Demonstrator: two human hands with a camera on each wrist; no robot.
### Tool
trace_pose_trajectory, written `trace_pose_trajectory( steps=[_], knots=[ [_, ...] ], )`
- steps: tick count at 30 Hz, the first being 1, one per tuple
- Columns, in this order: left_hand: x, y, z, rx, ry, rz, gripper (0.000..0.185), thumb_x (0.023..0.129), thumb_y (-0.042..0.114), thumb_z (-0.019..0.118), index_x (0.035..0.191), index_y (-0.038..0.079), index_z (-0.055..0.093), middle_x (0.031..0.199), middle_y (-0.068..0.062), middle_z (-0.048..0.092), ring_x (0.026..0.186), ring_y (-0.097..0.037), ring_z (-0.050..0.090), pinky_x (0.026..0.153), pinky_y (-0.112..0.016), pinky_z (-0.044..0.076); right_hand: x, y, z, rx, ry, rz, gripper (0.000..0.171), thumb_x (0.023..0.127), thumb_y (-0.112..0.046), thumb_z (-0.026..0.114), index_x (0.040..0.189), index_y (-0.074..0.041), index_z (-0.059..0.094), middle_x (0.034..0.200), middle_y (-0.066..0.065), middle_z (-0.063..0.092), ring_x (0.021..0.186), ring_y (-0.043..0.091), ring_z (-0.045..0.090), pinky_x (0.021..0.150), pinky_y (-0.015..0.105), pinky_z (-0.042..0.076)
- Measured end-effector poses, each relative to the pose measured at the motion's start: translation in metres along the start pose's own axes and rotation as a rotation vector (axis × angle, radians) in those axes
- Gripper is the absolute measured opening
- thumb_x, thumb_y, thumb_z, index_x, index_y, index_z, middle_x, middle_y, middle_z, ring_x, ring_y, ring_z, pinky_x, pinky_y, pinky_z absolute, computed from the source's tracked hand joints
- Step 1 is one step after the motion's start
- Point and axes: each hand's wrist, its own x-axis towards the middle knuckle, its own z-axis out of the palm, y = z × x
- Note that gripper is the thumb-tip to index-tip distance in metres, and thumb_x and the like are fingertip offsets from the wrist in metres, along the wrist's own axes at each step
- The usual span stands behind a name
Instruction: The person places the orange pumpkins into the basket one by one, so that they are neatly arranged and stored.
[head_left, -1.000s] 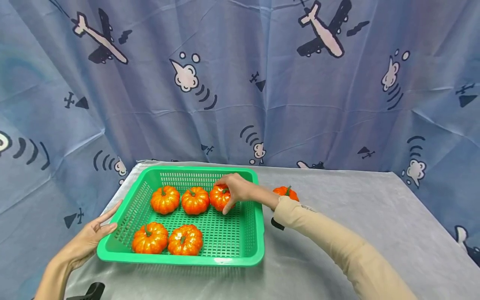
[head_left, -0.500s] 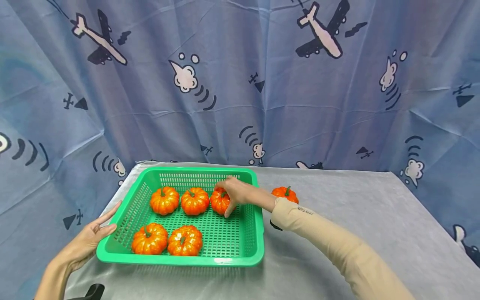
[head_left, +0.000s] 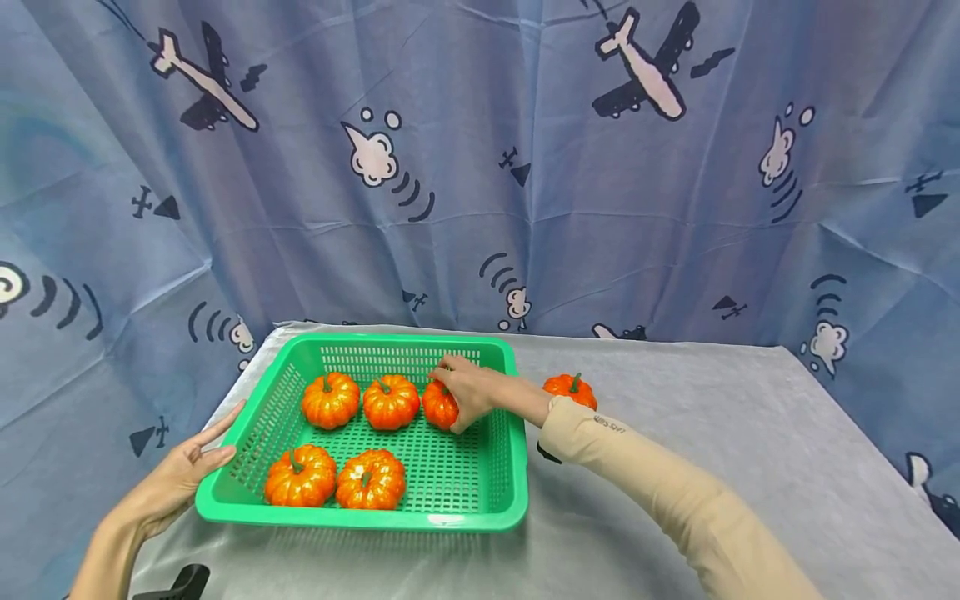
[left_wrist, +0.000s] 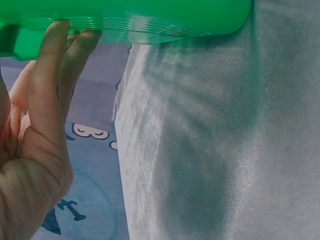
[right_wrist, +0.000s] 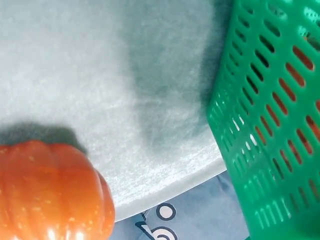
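In the head view my right hand (head_left: 471, 390) reaches over the right wall of the green plastic basket (head_left: 352, 520). Its fingers and thumb curl round a small orange pumpkin (head_left: 439, 407), whose right part they hide. My left hand (head_left: 176, 479) is at the basket's left side, with fairly straight fingers touching the wall; the left wrist view shows these fingers (left_wrist: 47, 80) against the green side. Two more pumpkins stand in the back row, the middle pumpkin (head_left: 391, 402) and the left pumpkin (head_left: 331, 400). At the front lie another two, the front left pumpkin (head_left: 301, 476) and its neighbour pumpkin (head_left: 371, 480).
Outside the basket, to its right, a further pumpkin (head_left: 570, 388) sits on the grey cloth-covered table (head_left: 697, 433), partly behind the right forearm. A blue curtain (head_left: 450, 208) with airplane prints hangs behind the table. A black object (head_left: 187, 581) shows near the left wrist.
My right hand has shifted slightly down over the pumpkin and covers more of it. The left hand and the basket stay in place.
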Motion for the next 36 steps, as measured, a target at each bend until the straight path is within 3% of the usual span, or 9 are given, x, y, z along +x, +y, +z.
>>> trace_pose_trajectory(
  steps=[2, 5, 8, 11, 15, 20, 23, 27, 36],
  knots=[
    [-0.001, -0.001, 0.001, 0.045, 0.046, -0.016, 0.060, 0.106, 0.009, 0.033, 0.153, 0.038, 0.011, 0.122, 0.018, 0.058, 0.105, -0.012, 0.063, 0.085, -0.033, 0.055, 0.000, -0.002, 0.001, -0.007, -0.014, 0.024, 0.085, 0.071, -0.028, 0.085, 0.142, -0.010, 0.041, 0.138, 0.013, 0.039, 0.122, 0.026, 0.042, 0.088, 0.038, 0.053],
    [-0.001, -0.001, 0.003, 0.131, 0.114, -0.056, 0.061, 0.105, 0.013, 0.037, 0.155, 0.029, 0.004, 0.150, -0.004, 0.035, 0.113, -0.007, 0.057, 0.087, -0.029, 0.054, -0.002, -0.004, 0.001, -0.007, -0.016, 0.047, 0.090, 0.070, -0.031, 0.085, 0.144, -0.013, 0.038, 0.140, 0.011, 0.038, 0.123, 0.024, 0.042, 0.085, 0.039, 0.054],
    [-0.001, 0.000, 0.003, 0.176, 0.146, -0.086, 0.061, 0.105, 0.015, 0.038, 0.155, 0.030, 0.004, 0.154, -0.026, -0.004, 0.115, -0.007, 0.054, 0.086, -0.028, 0.054, -0.005, -0.003, -0.003, 0.030, -0.009, 0.044, 0.093, 0.071, -0.036, 0.085, 0.146, -0.012, 0.036, 0.143, 0.012, 0.037, 0.127, 0.025, 0.041, 0.090, 0.042, 0.053],
    [-0.002, 0.000, 0.001, 0.103, 0.093, -0.067, 0.059, 0.106, 0.013, 0.035, 0.152, 0.041, 0.011, 0.152, -0.022, 0.025, 0.110, -0.018, 0.060, 0.085, -0.032, 0.055, -0.011, 0.001, -0.012, 0.125, 0.048, -0.014, 0.085, 0.078, -0.036, 0.080, 0.145, -0.004, 0.037, 0.144, 0.015, 0.039, 0.129, 0.028, 0.042, 0.098, 0.043, 0.047],
    [-0.002, 0.000, -0.001, -0.028, -0.010, -0.027, 0.057, 0.106, 0.008, 0.030, 0.143, 0.052, 0.027, 0.115, 0.000, 0.067, 0.095, -0.026, 0.068, 0.081, -0.036, 0.056, -0.026, 0.010, -0.031, 0.400, 0.226, -0.105, 0.059, 0.087, -0.020, 0.072, 0.135, 0.007, 0.048, 0.133, 0.022, 0.053, 0.119, 0.031, 0.055, 0.100, 0.037, 0.047],
    [0.000, 0.003, 0.000, -0.082, -0.067, 0.000, 0.059, 0.106, 0.005, 0.027, 0.143, 0.051, 0.029, 0.117, -0.006, 0.067, 0.093, -0.027, 0.069, 0.080, -0.038, 0.056, -0.058, 0.023, -0.050, 0.832, 0.463, -0.156, 0.041, 0.089, -0.002, 0.067, 0.127, 0.008, 0.056, 0.124, 0.022, 0.060, 0.112, 0.032, 0.061, 0.093, 0.027, 0.051],
    [0.001, 0.004, -0.001, -0.098, -0.081, 0.006, 0.060, 0.106, 0.004, 0.026, 0.144, 0.050, 0.028, 0.116, -0.009, 0.067, 0.092, -0.029, 0.069, 0.080, -0.039, 0.056, -0.080, 0.030, -0.054, 0.980, 0.507, -0.216, 0.045, 0.088, 0.000, 0.067, 0.131, 0.005, 0.054, 0.130, 0.017, 0.058, 0.121, 0.029, 0.055, 0.100, 0.032, 0.047],
    [0.002, 0.004, -0.002, -0.089, -0.078, 0.004, 0.060, 0.106, 0.004, 0.026, 0.143, 0.051, 0.030, 0.105, -0.012, 0.070, 0.090, -0.028, 0.069, 0.081, -0.038, 0.056, -0.108, 0.034, -0.050, 1.029, 0.505, -0.295, 0.052, 0.086, -0.001, 0.070, 0.134, 0.003, 0.052, 0.137, 0.014, 0.054, 0.127, 0.024, 0.051, 0.104, 0.038, 0.042],
    [0.003, 0.002, -0.002, -0.122, -0.072, 0.008, 0.060, 0.105, 0.002, 0.026, 0.143, 0.049, 0.032, 0.120, -0.005, 0.066, 0.093, -0.028, 0.069, 0.079, -0.039, 0.056, -0.151, 0.023, -0.030, 1.044, 0.504, -0.356, 0.052, 0.081, 0.006, 0.073, 0.129, 0.007, 0.055, 0.131, 0.020, 0.056, 0.121, 0.027, 0.055, 0.099, 0.042, 0.046]
  ],
)
